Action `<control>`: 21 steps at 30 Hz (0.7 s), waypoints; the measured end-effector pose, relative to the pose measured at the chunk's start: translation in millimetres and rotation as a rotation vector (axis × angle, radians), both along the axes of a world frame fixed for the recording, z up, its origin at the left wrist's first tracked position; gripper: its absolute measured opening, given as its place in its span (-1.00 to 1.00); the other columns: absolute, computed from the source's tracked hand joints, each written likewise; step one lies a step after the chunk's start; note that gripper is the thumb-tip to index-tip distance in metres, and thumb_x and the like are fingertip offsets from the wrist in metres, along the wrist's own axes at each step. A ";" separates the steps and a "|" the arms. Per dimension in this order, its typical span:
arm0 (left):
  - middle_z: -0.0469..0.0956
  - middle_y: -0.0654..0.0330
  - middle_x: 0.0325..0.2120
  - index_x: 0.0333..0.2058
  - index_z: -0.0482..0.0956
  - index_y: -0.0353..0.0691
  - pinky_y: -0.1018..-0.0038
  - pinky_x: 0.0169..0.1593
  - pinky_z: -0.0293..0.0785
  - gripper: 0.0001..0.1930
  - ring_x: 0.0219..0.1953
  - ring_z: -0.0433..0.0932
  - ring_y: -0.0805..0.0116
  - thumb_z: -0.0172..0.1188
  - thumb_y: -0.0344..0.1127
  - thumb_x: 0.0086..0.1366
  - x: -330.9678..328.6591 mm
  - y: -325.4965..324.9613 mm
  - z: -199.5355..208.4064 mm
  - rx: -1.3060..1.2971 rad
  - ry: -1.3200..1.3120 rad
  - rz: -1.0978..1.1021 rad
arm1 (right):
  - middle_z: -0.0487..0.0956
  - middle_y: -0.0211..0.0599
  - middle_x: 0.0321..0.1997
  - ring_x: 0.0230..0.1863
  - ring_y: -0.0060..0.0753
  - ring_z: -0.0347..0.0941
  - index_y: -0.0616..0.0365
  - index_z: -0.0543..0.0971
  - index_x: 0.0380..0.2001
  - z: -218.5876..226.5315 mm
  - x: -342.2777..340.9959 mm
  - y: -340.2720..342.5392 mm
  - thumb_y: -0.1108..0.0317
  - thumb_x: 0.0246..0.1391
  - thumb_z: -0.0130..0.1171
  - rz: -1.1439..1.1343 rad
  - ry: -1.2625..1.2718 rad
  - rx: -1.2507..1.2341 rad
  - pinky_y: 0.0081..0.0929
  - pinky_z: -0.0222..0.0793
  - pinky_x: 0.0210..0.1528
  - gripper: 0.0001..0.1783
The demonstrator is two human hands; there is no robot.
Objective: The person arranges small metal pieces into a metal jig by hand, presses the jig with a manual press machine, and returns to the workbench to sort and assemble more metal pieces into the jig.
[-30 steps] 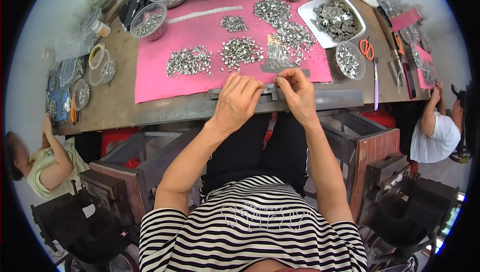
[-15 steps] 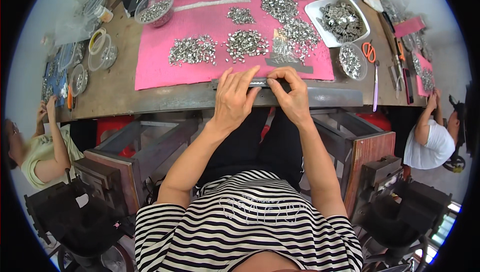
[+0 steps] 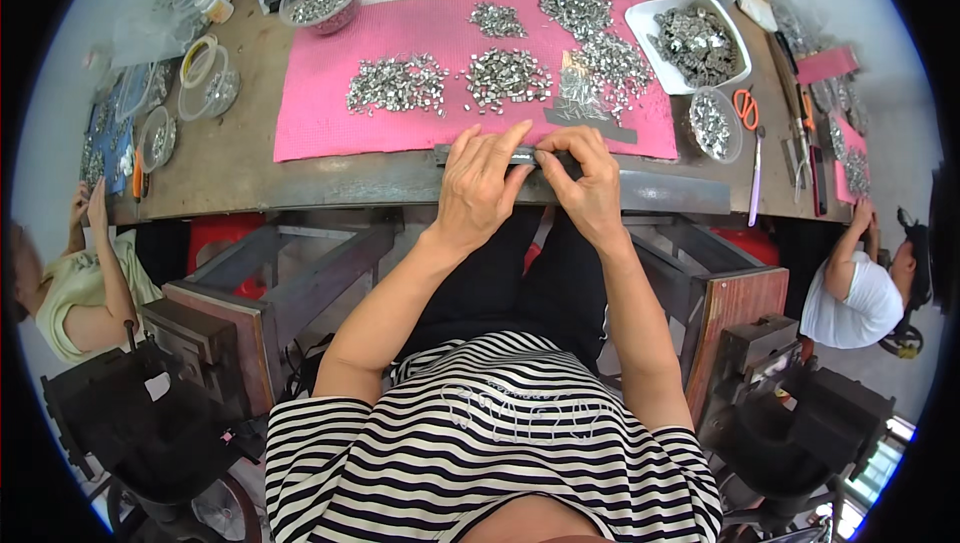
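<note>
At the bench's front edge lies a narrow dark bar [image 3: 522, 157] with a short line of small silvery metal pieces along it. My left hand [image 3: 480, 183] spans its left part, fingers over the far side and thumb near the pieces. Opposite it, my right hand [image 3: 587, 181] bends over the bar, thumb and index finger pinched together at the right end of the line. Whatever sits in that pinch is hidden. Just beyond are piles of metal pieces, one silvery [image 3: 398, 84] and one darker [image 3: 506, 79], and a bundle of thin metal pins [image 3: 577, 93].
A pink mat [image 3: 318, 108] covers the middle of the bench. Clear tubs [image 3: 322, 3] of metal parts and a white tray [image 3: 741, 68] stand around it. Orange-handled scissors [image 3: 745, 108] and a purple-handled tool [image 3: 755, 178] lie right. People work at both sides.
My view has shifted slightly. My hands stay at the bar, and my right fingertips sit a little closer to my left hand, covering more of the silvery line.
</note>
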State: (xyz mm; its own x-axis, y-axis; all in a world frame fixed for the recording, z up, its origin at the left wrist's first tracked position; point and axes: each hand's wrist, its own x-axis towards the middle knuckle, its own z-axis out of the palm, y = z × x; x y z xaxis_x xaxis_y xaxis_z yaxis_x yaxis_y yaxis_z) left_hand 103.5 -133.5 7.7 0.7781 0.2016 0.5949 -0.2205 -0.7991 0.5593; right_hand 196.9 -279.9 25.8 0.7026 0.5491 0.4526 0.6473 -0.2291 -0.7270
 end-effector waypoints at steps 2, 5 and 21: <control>0.55 0.06 -0.24 0.21 0.42 -0.26 0.11 0.21 0.34 -0.40 -0.14 0.55 0.08 0.33 -0.46 0.17 -2.1 0.6 4.1 0.019 -0.032 -0.005 | 0.57 -0.34 -0.29 -0.23 -0.22 0.45 0.13 0.61 -0.36 5.6 -3.2 1.8 0.51 -0.06 0.34 0.003 -0.159 -0.058 -0.30 0.26 -0.09 -0.85; 0.55 0.04 -0.21 0.19 0.43 -0.27 0.08 0.23 0.33 -0.41 -0.12 0.54 0.06 0.31 -0.49 0.15 -2.2 1.1 3.5 0.021 -0.004 -0.020 | 0.55 -0.36 -0.28 -0.24 -0.22 0.45 0.11 0.59 -0.36 2.4 -2.7 2.5 0.51 -0.11 0.32 0.015 -0.358 -0.103 -0.26 0.25 -0.08 -0.81; 0.60 0.24 -0.45 -0.35 0.67 -0.12 0.20 0.00 0.23 -0.88 -0.29 0.53 0.20 0.30 -0.22 0.23 105.5 117.6 22.2 0.153 0.102 0.142 | 0.68 -0.24 -0.22 -0.15 -0.27 0.58 0.21 0.66 -0.24 -7.2 7.0 -17.6 0.50 0.11 0.23 0.044 0.127 0.050 -0.37 0.36 0.01 -0.87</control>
